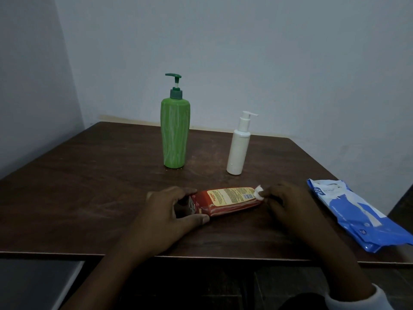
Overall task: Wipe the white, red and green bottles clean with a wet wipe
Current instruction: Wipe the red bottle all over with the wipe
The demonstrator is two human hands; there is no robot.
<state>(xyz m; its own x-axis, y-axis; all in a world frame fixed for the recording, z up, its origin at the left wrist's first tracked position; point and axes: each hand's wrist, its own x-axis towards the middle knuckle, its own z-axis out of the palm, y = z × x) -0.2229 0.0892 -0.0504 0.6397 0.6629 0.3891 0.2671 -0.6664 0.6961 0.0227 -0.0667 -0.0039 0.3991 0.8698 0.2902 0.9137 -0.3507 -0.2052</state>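
Left hand (172,206) grips red bottle (230,201); right hand (283,200) pinches wipe (259,193).

Wooden table (89,175), three bottles (175,135) (238,153) (232,200), wipes pack (357,211)

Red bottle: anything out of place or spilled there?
Only the red bottle lies on its side on the table; the green pump bottle and white pump bottle stand upright. It looks deliberate: the left hand grips one end, the right hand pinches a wadded wet wipe against the other. No spill visible.
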